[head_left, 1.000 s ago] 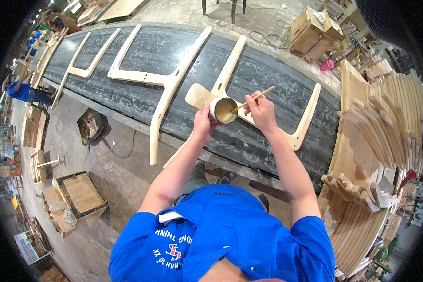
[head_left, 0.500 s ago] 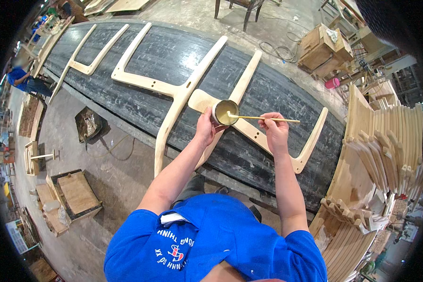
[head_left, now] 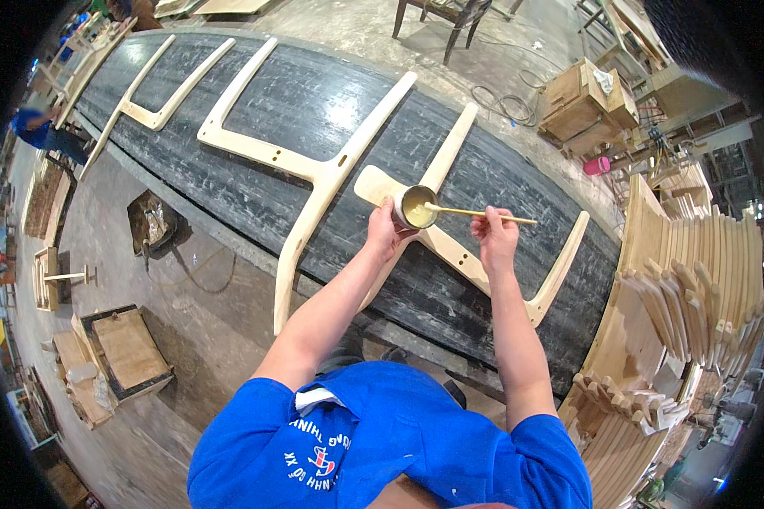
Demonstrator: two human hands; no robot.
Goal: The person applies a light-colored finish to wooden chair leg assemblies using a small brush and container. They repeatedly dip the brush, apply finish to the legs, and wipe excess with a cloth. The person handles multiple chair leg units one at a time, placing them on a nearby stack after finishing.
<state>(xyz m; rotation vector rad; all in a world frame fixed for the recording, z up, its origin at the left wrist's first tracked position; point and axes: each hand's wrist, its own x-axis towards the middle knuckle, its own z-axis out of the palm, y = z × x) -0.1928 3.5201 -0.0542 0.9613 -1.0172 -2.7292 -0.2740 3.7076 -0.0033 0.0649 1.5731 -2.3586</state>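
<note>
My left hand (head_left: 385,231) is closed round a small round can (head_left: 418,209) with pale yellowish paste inside, tilted so its mouth faces me. Between the fingers of my right hand (head_left: 495,233) is the thin wooden handle of a brush (head_left: 484,214). Its pale, coated tip is at the can's mouth. Below both hands lies a light wooden chair-side frame (head_left: 450,246) with dark peg holes, partly covered by the can and my left hand. Another wooden frame (head_left: 321,174) lies left of it on the long black table (head_left: 255,187).
A further frame (head_left: 148,114) rests toward the table's far left end. Stacked wooden parts (head_left: 696,229) stand at the right. Wooden boxes (head_left: 132,352) and a dark bin (head_left: 153,222) are on the floor at left. A person in blue (head_left: 36,127) is at the far left.
The brush tip has shifted slightly toward the right rim of the can. The can and both hands sit a little lower and further right in the picture, as the view has shifted slightly.
</note>
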